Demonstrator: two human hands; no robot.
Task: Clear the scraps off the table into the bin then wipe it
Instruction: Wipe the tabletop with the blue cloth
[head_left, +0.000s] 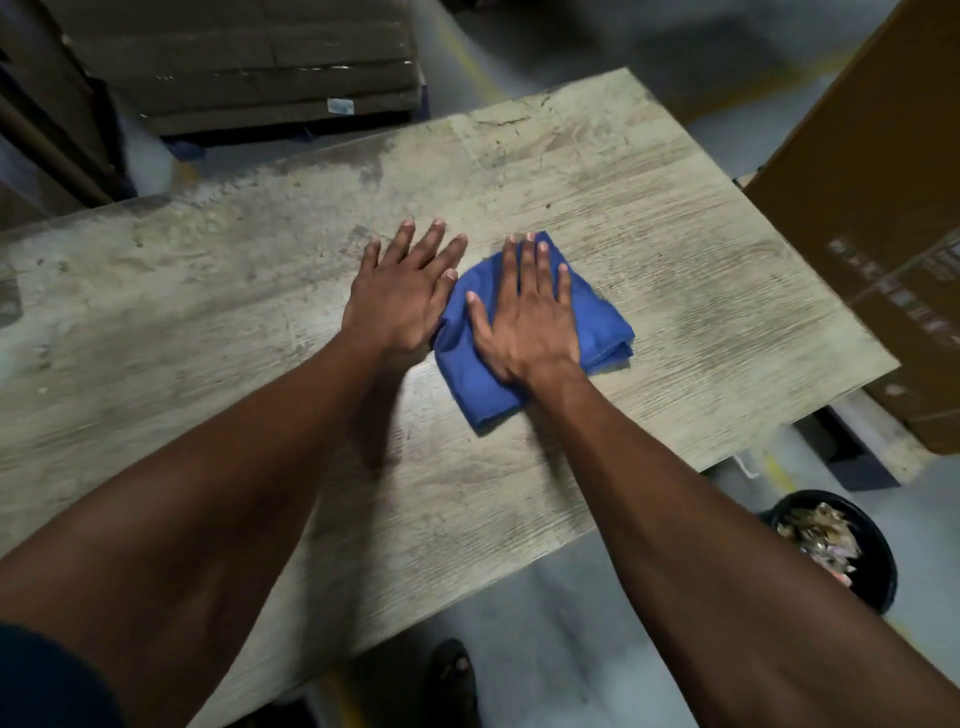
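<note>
Folded blue cloth (540, 332) lying flat near the middle of the worktop (675, 234), pinned under the right hand (524, 317). Fingers straight and spread over the fabric, palm down, so an open, pressing grip rather than a pinch. Left hand (400, 291) just beside, also flat and open, palm on the bare wood with its thumb edge touching the cloth's left border. No scraps visible anywhere on the surface; only stains and worn patches. Down by the right corner, on the floor, a black bin (872, 566) already holding a heap of pale scraps (818, 530). Judging from that, clearing step done and wiping step in hand. Next move likely calling for steady downward pressure and broad sweeps across the grain, out toward the unwiped ends and edges, keeping the cloth folded under the palm. Beyond the worktop, a large cardboard box (878, 218) at right and stacked cartons (249, 62) behind.
</note>
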